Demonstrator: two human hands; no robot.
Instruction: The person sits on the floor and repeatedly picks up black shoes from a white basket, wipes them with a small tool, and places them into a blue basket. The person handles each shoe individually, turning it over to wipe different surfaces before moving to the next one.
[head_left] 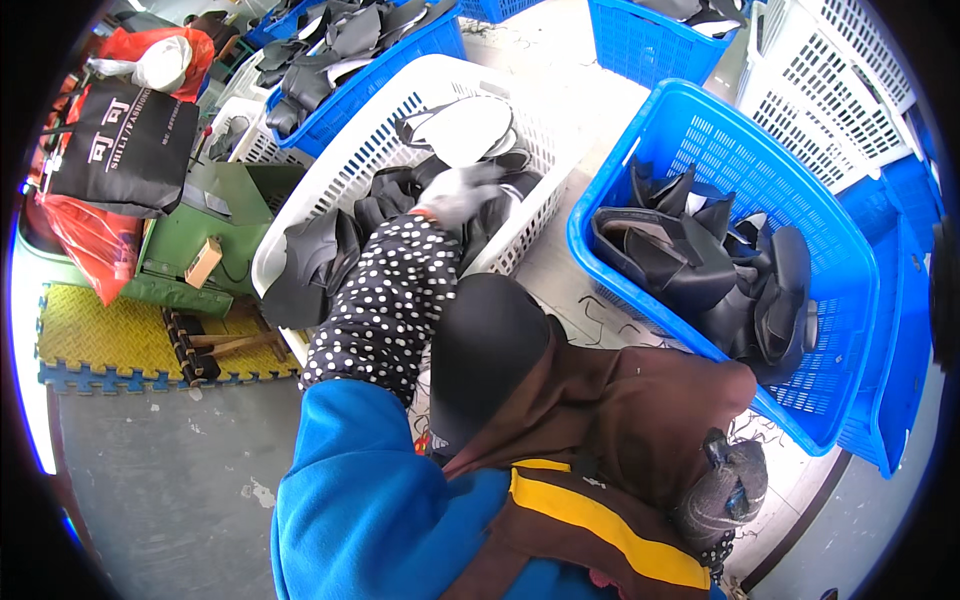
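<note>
- The blue basket (775,170), right of frame, is holding folded black parts (665,255)
- The white basket (335,165), upper centre, is holding black pieces (305,265) beneath a pale piece (465,132)
- Those black pieces are looking light, flexible, possibly slick, probably suiting an edge pinch
- Gloved left hand (460,197), upper centre, is showing blurred among them, right hand (728,492) sitting lower right; I cannot tell either's grip

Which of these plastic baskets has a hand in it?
The white perforated plastic basket at centre, left of the large blue basket: the pale-gloved left hand is inside its rim, among dark leathery pieces. No hand shows in any other.
</note>
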